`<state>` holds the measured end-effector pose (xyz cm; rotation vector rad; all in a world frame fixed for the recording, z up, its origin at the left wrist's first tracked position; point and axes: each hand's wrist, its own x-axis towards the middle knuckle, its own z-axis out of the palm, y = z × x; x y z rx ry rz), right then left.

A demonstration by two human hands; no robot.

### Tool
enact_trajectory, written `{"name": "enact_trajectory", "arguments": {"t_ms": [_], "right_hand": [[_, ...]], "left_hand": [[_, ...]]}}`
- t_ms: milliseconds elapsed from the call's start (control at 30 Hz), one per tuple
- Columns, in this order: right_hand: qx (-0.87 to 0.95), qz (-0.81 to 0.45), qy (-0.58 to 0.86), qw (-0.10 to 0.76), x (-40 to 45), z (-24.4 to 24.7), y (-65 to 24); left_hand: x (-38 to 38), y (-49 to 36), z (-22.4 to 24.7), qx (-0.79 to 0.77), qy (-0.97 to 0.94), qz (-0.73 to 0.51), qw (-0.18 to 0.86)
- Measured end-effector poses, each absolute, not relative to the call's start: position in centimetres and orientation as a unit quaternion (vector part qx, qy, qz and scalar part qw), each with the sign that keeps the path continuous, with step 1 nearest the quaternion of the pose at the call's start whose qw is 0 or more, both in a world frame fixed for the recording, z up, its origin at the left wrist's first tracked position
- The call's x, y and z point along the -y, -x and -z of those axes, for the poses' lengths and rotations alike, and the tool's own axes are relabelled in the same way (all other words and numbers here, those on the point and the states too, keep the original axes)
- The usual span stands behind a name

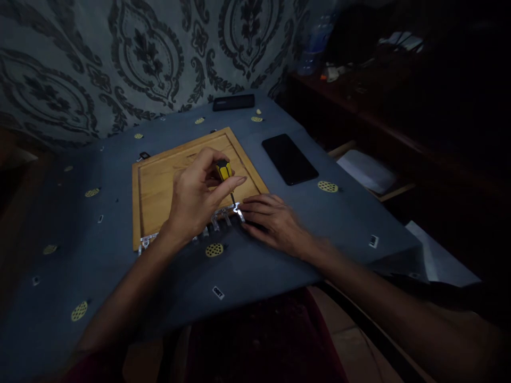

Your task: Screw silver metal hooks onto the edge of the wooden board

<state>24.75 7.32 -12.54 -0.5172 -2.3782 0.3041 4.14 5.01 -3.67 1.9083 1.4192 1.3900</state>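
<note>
A wooden board [159, 186] with a raised frame lies on the blue patterned cloth. Along its near edge runs a metal strip [149, 238] with several hooks. My left hand [199, 194] grips a yellow and black screwdriver [224, 169], its shaft pointing down to the strip's right end. At that same end, the fingertips of my right hand [271, 218] press against the metal; the fingers lie close together, and whether they pinch the strip is partly hidden.
Right of the board lies a black phone [290, 159]. A dark phone case [233, 102] rests at the cloth's far edge. Small dark clips [143, 156] show behind the board. Dark wooden furniture [359, 109] with a plastic bottle [313, 50] stands at the right.
</note>
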Motion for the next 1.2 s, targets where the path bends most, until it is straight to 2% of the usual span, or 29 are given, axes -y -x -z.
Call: {"name": "enact_trajectory", "arguments": {"t_ms": [267,500,733,967,1200], "right_hand": [[0.914,-0.118,0.197,0.336,-7.3,12.5,-24.8],[0.911,-0.114,0.195,0.344,-7.3,12.5,-24.7],[0.915,-0.105,0.189,0.341,-7.3,12.5,-24.8],[0.914,-0.104,0.194,0.340,-7.4,12.8,-24.7],[0.915,-0.103,0.192,0.341,-7.3,12.6,-24.8]], "left_hand": [[-5.0,-4.3,3.4,-0.515,-0.686,-0.485,0.173],[-4.7,-3.9,2.3,-0.496,-0.710,-0.447,0.223],[-4.8,-3.1,1.4,-0.524,-0.754,-0.383,0.099],[-4.8,-2.9,2.1,-0.526,-0.729,-0.426,0.100],[-4.3,-2.8,1.3,-0.483,-0.767,-0.399,0.137]]}}
